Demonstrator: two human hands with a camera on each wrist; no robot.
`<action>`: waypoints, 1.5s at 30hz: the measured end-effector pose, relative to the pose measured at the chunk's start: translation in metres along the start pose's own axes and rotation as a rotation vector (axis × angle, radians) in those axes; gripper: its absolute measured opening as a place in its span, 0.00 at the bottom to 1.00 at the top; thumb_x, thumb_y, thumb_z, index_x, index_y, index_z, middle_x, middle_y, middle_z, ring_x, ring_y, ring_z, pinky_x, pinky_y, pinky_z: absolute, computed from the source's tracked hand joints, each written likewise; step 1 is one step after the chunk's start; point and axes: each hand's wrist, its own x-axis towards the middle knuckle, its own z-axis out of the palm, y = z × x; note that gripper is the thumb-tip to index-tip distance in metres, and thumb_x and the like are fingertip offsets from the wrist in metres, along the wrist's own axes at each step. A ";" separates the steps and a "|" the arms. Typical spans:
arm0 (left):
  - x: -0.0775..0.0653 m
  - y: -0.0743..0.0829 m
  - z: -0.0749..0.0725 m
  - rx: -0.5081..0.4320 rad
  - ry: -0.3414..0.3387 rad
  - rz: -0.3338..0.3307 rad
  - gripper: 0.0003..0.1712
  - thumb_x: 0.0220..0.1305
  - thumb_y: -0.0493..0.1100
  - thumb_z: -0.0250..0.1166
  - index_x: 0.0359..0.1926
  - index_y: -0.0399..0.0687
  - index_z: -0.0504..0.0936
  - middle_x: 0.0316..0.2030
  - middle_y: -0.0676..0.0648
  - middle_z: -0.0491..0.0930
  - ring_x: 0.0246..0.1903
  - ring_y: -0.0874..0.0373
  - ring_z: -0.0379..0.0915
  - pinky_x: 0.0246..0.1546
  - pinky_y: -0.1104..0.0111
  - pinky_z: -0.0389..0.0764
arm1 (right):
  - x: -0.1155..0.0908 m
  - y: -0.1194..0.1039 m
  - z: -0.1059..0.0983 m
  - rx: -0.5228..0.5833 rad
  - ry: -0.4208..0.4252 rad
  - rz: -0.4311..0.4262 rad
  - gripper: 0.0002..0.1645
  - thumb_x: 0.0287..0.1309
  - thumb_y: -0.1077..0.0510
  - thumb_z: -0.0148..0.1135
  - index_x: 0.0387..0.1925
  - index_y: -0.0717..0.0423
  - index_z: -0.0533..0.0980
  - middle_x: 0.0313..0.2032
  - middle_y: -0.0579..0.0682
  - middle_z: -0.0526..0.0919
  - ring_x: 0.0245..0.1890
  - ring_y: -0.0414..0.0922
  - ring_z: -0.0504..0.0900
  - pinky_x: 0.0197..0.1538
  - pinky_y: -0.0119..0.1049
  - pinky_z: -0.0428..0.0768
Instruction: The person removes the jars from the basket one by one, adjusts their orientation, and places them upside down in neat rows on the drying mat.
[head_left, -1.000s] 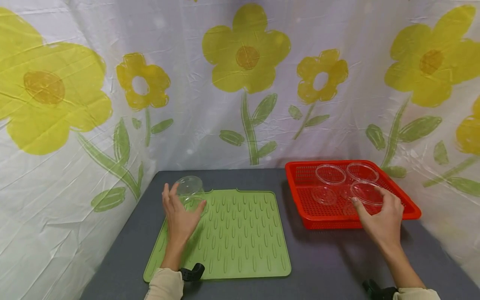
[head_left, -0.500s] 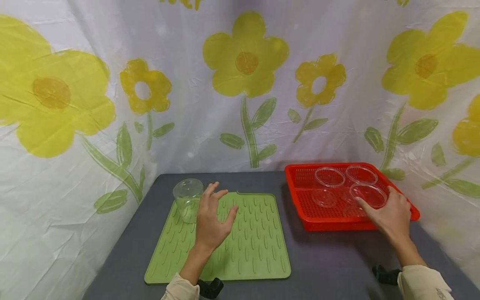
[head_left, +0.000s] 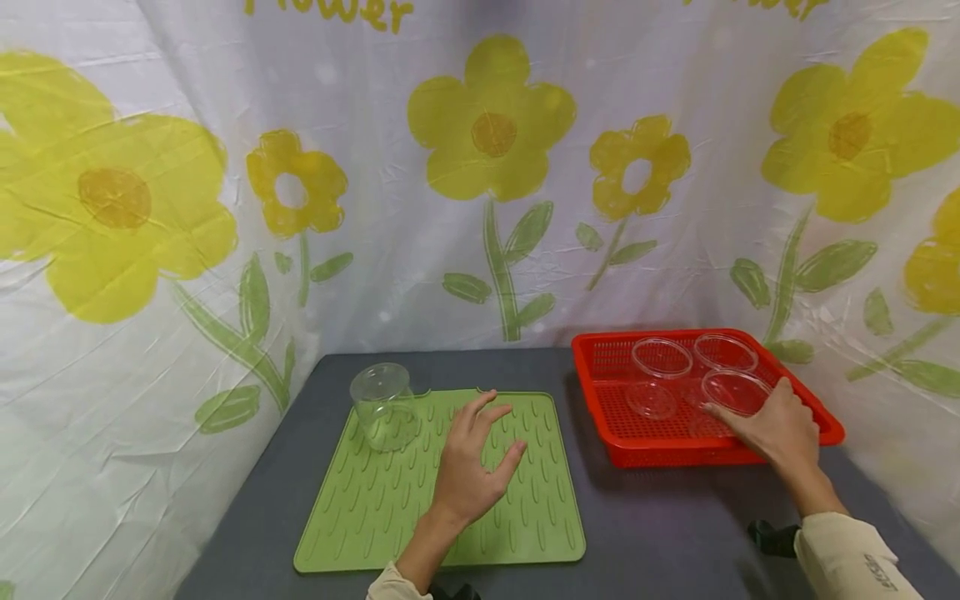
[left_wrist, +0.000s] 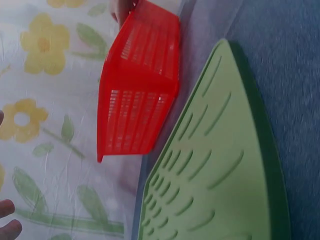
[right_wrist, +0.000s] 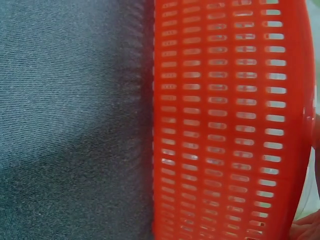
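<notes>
Head view first. My right hand [head_left: 780, 437] had thumb and fingers curved round a clear round plastic cup [head_left: 737, 392] standing in a red rectangular slotted plastic basket [head_left: 675, 455]. How hard I was squeezing, honestly can't tell. Two obvious ways to mess up: too much pinch and that thin-looking wall could buckle, too little and the smooth side could slide out of my grip. The back-left clear cup [head_left: 662, 360] and back-right clear cup [head_left: 726, 353] stood just beyond my right fingers, so a slanted lift might've clipped them and toppled one.

My left hand [head_left: 471, 475] hung above the green rectangular ribbed mat [head_left: 390, 525], thumb and fingers wide apart, holding nothing. The lone clear cup [head_left: 384, 408] stood upright on the mat, off to the left of those fingers, so a careless swing back that way could've tipped it.

Left wrist view: just a few left fingertips at the edge, with the mat and basket out past them.

Right wrist view: mostly basket wall, bits of my fingers showing beyond its rim. The grip itself was hidden, so from there a slip could've gone unnoticed.
</notes>
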 end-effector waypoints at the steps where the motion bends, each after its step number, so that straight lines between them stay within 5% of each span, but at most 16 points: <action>1: 0.000 0.002 0.001 -0.009 -0.003 0.002 0.27 0.62 0.46 0.72 0.62 0.54 0.79 0.67 0.46 0.73 0.68 0.49 0.70 0.57 0.48 0.81 | 0.000 0.001 0.000 -0.006 -0.003 0.004 0.74 0.49 0.23 0.67 0.66 0.84 0.54 0.53 0.83 0.69 0.48 0.78 0.73 0.47 0.70 0.75; 14: 0.002 0.016 0.010 -0.058 -0.043 -0.006 0.27 0.63 0.48 0.71 0.63 0.57 0.78 0.69 0.48 0.71 0.67 0.50 0.70 0.56 0.50 0.81 | -0.003 -0.001 0.006 0.053 0.003 -0.052 0.68 0.52 0.28 0.69 0.65 0.83 0.57 0.57 0.81 0.68 0.54 0.75 0.70 0.52 0.75 0.70; 23: 0.004 0.019 0.010 -0.072 -0.054 -0.014 0.29 0.63 0.47 0.71 0.65 0.55 0.78 0.71 0.49 0.70 0.69 0.50 0.68 0.59 0.48 0.80 | -0.008 -0.009 0.006 0.163 0.017 -0.115 0.65 0.52 0.33 0.73 0.66 0.84 0.59 0.58 0.83 0.68 0.55 0.74 0.71 0.54 0.70 0.76; 33: 0.008 0.022 0.003 -0.087 -0.058 -0.027 0.30 0.64 0.47 0.71 0.66 0.56 0.77 0.71 0.48 0.69 0.71 0.50 0.67 0.58 0.49 0.81 | -0.020 -0.034 -0.011 0.295 0.023 -0.196 0.68 0.53 0.36 0.74 0.73 0.79 0.51 0.66 0.81 0.61 0.64 0.74 0.62 0.59 0.75 0.69; 45: 0.013 0.022 -0.007 -0.112 -0.058 -0.045 0.31 0.64 0.46 0.71 0.68 0.57 0.75 0.73 0.47 0.67 0.72 0.48 0.65 0.60 0.46 0.79 | -0.038 -0.068 -0.034 0.356 0.026 -0.278 0.66 0.52 0.38 0.76 0.78 0.66 0.51 0.70 0.74 0.61 0.66 0.71 0.63 0.60 0.75 0.67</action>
